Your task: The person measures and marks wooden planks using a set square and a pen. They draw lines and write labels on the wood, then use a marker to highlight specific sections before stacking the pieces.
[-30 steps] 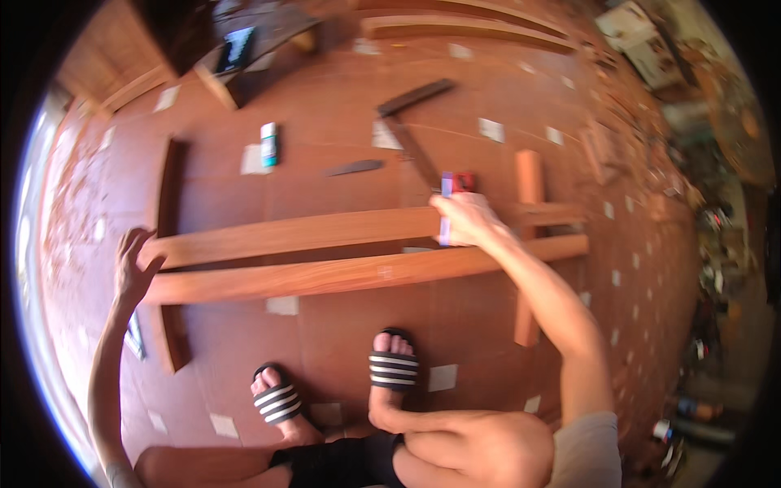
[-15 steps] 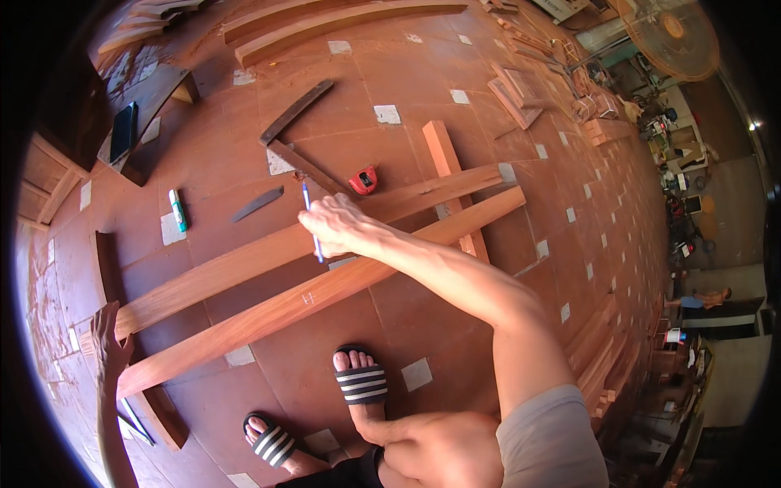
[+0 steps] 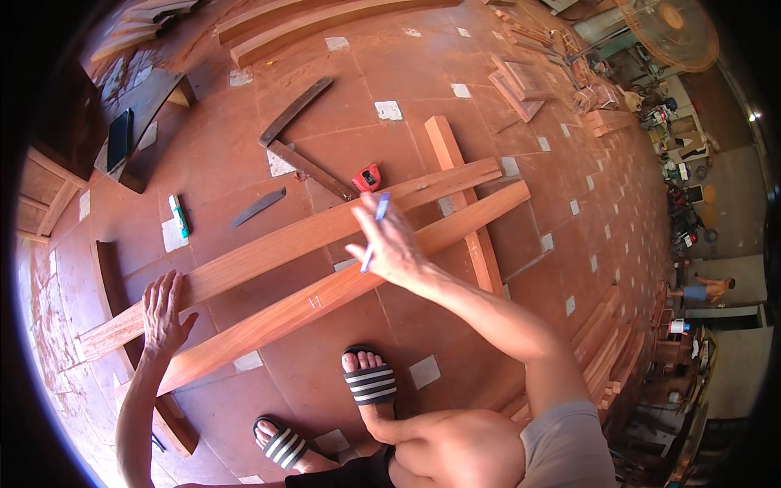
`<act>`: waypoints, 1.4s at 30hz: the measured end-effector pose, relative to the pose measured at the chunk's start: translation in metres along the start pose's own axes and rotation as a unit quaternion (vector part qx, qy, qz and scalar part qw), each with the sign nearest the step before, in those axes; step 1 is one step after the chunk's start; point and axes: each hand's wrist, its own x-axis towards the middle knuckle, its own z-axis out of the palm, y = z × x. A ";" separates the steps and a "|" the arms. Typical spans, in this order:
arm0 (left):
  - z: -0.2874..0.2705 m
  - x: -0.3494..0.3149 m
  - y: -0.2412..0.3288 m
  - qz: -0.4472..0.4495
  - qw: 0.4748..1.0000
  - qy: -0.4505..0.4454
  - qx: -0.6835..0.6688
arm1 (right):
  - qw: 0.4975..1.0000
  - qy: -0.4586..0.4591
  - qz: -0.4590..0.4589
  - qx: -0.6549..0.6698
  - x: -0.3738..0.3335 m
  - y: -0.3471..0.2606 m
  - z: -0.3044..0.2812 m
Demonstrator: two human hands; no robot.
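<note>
Two long reddish wooden beams lie side by side at a slant, the far beam (image 3: 268, 243) and the near beam (image 3: 260, 327), which bears a white mark. They rest across a left crosspiece (image 3: 111, 281) and a right crosspiece (image 3: 486, 262). My left hand (image 3: 165, 317) lies on the far beam near its left end, fingers stretched out. Over the beams, further right, my right hand (image 3: 392, 246) holds a blue-and-white pen (image 3: 381, 207) between fingers that are partly spread. Just beyond that hand sits a red tape measure (image 3: 367, 177) on the floor.
Beyond the beams lie a hinged wooden angle tool (image 3: 294, 112), a dark blade (image 3: 259, 206) and a white-and-green marker (image 3: 178, 216). A phone (image 3: 120, 137) rests on a low bench (image 3: 160, 91). Timber stacks (image 3: 606, 350) and a fan (image 3: 671, 32) stand right; another person (image 3: 706, 289) is far off.
My left hand has moved right from the beams' left ends onto the far beam. My right hand has shifted right with the pen, its fingers now more spread.
</note>
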 end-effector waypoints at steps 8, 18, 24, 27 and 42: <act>0.017 0.001 -0.003 0.005 1.000 0.005 0.030 | 0.989 0.050 0.124 -0.060 -0.029 0.071 -0.026; -0.010 0.028 -0.009 0.031 0.999 -0.002 -0.031 | 1.000 0.012 -0.001 0.013 -0.020 0.013 -0.053; -0.037 0.076 -0.045 -0.118 0.964 -0.160 -0.179 | 0.997 -0.037 -0.046 0.046 -0.033 -0.028 -0.046; -0.039 0.092 -0.067 -0.070 0.966 -0.158 -0.193 | 0.997 -0.051 -0.026 0.050 -0.036 -0.032 -0.050; -0.025 0.133 -0.104 -0.183 0.929 -0.231 -0.225 | 0.993 -0.111 -0.004 0.040 -0.051 -0.032 -0.053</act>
